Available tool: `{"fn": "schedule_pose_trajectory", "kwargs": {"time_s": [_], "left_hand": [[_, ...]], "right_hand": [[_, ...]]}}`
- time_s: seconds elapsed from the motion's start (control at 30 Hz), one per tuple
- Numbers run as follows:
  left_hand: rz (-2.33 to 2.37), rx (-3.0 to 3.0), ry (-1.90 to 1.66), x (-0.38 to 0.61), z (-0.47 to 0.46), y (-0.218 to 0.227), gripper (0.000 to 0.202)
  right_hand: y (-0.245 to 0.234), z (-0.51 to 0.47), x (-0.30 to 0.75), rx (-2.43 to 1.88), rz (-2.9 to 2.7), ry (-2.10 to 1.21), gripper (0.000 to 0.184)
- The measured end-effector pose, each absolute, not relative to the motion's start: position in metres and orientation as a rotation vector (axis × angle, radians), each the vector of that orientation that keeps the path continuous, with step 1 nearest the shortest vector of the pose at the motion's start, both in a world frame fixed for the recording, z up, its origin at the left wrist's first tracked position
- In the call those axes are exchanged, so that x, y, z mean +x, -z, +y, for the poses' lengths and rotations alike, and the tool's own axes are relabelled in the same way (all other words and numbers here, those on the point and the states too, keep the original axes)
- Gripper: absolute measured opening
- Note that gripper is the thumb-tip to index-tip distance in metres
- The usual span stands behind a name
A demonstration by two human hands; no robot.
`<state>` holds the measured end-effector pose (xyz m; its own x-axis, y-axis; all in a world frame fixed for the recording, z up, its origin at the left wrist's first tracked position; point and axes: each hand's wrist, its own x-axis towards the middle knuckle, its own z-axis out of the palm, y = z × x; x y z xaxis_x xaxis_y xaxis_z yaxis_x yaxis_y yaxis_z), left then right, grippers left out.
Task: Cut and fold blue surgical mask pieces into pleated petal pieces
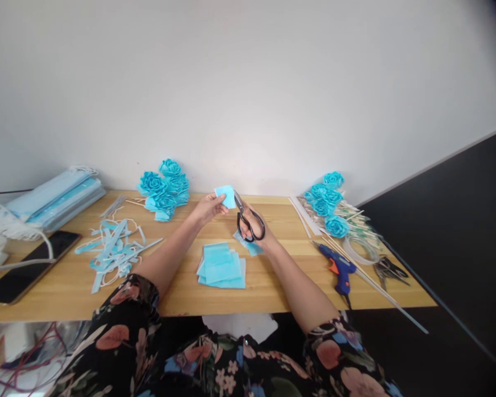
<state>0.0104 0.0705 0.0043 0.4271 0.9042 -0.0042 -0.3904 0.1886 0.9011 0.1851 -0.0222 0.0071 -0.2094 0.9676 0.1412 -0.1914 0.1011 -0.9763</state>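
My left hand (210,208) pinches a small light blue fabric piece (226,196), held up above the wooden table (182,298). My right hand (254,225) grips black-handled scissors (248,220), fingers through the loops, blades pointing up at the edge of the blue piece. Below my hands lies a stack of blue cut squares (222,266), and a few more blue bits (252,247) lie under my right wrist.
Blue fabric flowers sit at the back (165,189) and on sticks at the right (325,203). A blue glue gun (338,268), thin sticks and another pair of scissors (391,270) lie at right. Cut strips (113,249), a phone (28,266) and stacked face masks (55,198) lie at left.
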Motion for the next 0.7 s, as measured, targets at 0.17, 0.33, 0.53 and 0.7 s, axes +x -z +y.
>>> {"fn": "schedule_pose_trajectory", "kwargs": {"time_s": [0.17,0.33,0.53,0.7], "left_hand": [[0.616,1.023,-1.045,0.0102,0.0726,-0.004,0.04],[0.624,1.056,-1.067,0.0112,0.0704,-0.0052,0.044],[0.643,1.058,-1.09,0.0094,0.0732,-0.0013,0.04],[0.655,1.067,-1.078,0.0097,0.0745,0.0009,0.043]], "right_hand": [[-0.004,-0.0183,0.1877,-0.822,-1.292,-1.46,0.083],[-0.0012,-0.0151,0.1899,-0.737,-1.261,-1.587,0.075],[-0.0023,-0.015,0.193,-0.748,-1.267,-1.625,0.076],[-0.0011,-0.0157,0.194,-0.731,-1.288,-1.627,0.072]]}}
